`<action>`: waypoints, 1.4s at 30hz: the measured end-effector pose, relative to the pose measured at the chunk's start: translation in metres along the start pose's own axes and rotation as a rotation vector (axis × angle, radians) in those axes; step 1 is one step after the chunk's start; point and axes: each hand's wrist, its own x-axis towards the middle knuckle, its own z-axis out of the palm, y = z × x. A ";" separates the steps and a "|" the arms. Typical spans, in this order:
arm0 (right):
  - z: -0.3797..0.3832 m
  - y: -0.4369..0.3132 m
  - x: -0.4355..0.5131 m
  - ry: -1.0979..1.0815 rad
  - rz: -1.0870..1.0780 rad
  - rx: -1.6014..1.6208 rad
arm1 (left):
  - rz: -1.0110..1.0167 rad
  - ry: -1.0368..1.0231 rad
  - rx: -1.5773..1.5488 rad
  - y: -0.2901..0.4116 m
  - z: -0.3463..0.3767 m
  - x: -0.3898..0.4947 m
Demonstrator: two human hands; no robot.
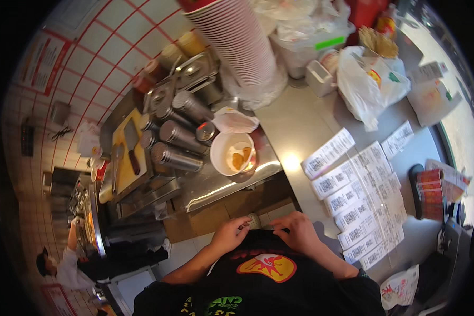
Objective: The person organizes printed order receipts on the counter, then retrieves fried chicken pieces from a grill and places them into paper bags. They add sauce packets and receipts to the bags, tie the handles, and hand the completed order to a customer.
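My left hand and my right hand hang before my chest, in front of the black shirt, with fingers half curled. I make out nothing held in either, though small details at the fingertips are hard to tell. Ahead of my left hand, on the steel counter, stands an open white paper bucket with a few pieces of golden fried food in it. A crumpled white paper bag leans beside it. To the right of my right hand, rows of printed paper slips lie on the metal counter.
Metal shakers stand left of the bucket, near a yellow cutting board with a cleaver. A tall stack of paper buckets rises behind. A filled plastic bag sits at back right. Another person stands far left.
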 end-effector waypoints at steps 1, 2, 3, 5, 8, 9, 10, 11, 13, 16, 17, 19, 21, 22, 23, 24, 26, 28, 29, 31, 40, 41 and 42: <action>0.006 -0.004 0.004 -0.053 -0.018 0.080 | 0.008 0.024 0.007 -0.008 -0.004 -0.011; 0.014 -0.009 0.006 -0.021 -0.065 0.050 | -0.028 0.034 -0.011 -0.015 -0.008 -0.020; 0.017 -0.013 0.007 -0.093 -0.030 0.002 | 0.014 0.084 0.034 -0.022 -0.013 -0.028; 0.025 -0.021 0.011 -0.126 0.154 0.016 | -0.050 0.180 -0.047 -0.038 -0.023 -0.041; 0.036 -0.033 0.031 -0.121 0.181 -0.017 | -0.089 0.374 -0.203 -0.066 -0.051 -0.051; 0.040 -0.038 0.041 -0.144 0.181 -0.040 | -0.064 0.501 -0.260 -0.078 -0.066 -0.053; 0.046 -0.045 0.051 -0.164 0.184 -0.066 | -0.070 0.601 -0.249 -0.091 -0.085 -0.057; 0.054 -0.053 0.062 -0.191 0.146 -0.062 | -0.132 0.664 -0.277 -0.108 -0.113 -0.060; 0.079 -0.074 0.087 -0.241 0.061 -0.035 | -0.198 0.924 -0.187 -0.145 -0.182 -0.064; 0.137 -0.114 0.125 -0.288 -0.156 -0.017 | -0.179 1.291 0.205 -0.204 -0.296 -0.047; 0.158 -0.129 0.138 -0.316 -0.150 0.019 | -0.194 1.380 0.370 -0.221 -0.326 -0.035; 0.203 -0.158 0.162 -0.317 -0.178 0.031 | -0.422 1.169 0.466 -0.253 -0.363 -0.013; 0.249 -0.188 0.187 -0.240 -0.322 0.022 | -0.421 0.872 0.431 -0.282 -0.386 0.002; 0.274 -0.203 0.198 -0.207 -0.298 -0.023 | -0.329 0.927 0.479 -0.293 -0.394 0.008; 0.296 -0.219 0.207 -0.185 -0.263 -0.072 | -0.272 0.923 0.516 -0.304 -0.397 0.010; 0.311 -0.234 0.218 -0.238 -0.262 -0.082 | -0.213 0.980 0.415 -0.312 -0.401 0.013; 0.339 -0.263 0.235 -0.345 -0.127 -0.044 | -0.185 0.980 0.286 -0.321 -0.411 0.018; 0.361 -0.288 0.253 -0.389 -0.054 -0.067 | -0.164 0.940 0.270 -0.326 -0.420 0.020; 0.371 -0.297 0.261 -0.371 -0.073 -0.072 | -0.138 0.945 0.308 -0.326 -0.424 0.020; 0.390 -0.313 0.276 -0.361 -0.142 -0.097 | -0.097 0.840 0.554 -0.322 -0.426 0.016; 0.432 -0.354 0.311 -0.555 -0.222 -0.020 | 0.323 1.161 -0.290 -0.429 -0.529 -0.168; 0.434 -0.358 0.314 -0.579 -0.238 -0.024 | 0.151 1.320 -0.347 -0.453 -0.536 -0.219; 0.438 -0.361 0.317 -0.601 -0.164 0.000 | 0.023 1.395 -0.323 -0.477 -0.541 -0.276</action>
